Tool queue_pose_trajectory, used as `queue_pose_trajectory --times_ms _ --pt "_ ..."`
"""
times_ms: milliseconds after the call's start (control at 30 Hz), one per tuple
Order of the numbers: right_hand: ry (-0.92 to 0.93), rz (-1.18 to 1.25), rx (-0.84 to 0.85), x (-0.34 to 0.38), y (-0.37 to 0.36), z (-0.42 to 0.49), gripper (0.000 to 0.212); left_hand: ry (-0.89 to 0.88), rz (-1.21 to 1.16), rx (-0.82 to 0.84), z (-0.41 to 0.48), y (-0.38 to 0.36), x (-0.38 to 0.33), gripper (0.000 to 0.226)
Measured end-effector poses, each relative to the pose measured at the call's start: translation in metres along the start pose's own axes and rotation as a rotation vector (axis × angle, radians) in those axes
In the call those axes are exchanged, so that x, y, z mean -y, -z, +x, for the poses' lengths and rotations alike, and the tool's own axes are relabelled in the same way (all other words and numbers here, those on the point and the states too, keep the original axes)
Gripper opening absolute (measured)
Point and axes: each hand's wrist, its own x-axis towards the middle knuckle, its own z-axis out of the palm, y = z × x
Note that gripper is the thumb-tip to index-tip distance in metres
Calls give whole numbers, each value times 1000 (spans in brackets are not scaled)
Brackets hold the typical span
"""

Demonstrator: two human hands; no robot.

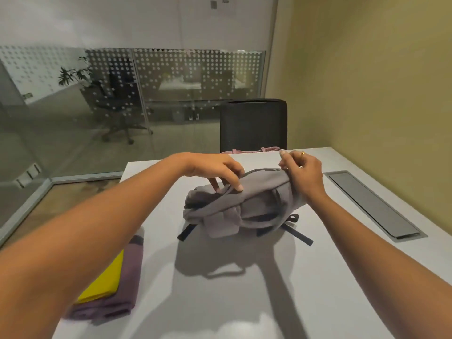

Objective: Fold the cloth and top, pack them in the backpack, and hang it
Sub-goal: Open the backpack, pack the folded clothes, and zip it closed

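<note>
A grey backpack (247,204) lies on its side in the middle of the white table (244,289), its dark straps trailing toward me. My left hand (220,172) rests on its upper left edge with fingertips pinching the fabric near the zip line. My right hand (303,172) grips the bag's right end, fingers curled over the top. At the near left of the table sits a folded mauve top (122,285) with a folded yellow cloth (105,282) on it, partly hidden by my left forearm.
A black chair (253,123) stands behind the table's far edge, with something pink (249,150) on its seat. A grey cable hatch (371,204) is set into the table at right. Glass partition to the left, yellow wall to the right.
</note>
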Motion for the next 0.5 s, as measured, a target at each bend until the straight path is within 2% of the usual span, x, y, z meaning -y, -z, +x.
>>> queue_pose_trajectory --times_ms 33,133,200,300,400,500 --pt "-12 -5 105 -1 5 -9 33 25 -56 -11 1 -11 1 16" --pt "-52 10 315 -8 14 -33 30 56 -55 -211 9 -56 20 28" --pt "-50 -136 398 -21 15 -47 27 84 4 -299 16 -96 42 31" --pt "-86 -387 591 -50 13 -72 23 207 60 -304 26 -158 83 44" --pt "-160 -600 831 -86 6 -101 40 344 169 -295 30 -204 110 63" --pt "-238 -739 939 -121 -2 -133 64 427 221 -218 27 -236 123 77"
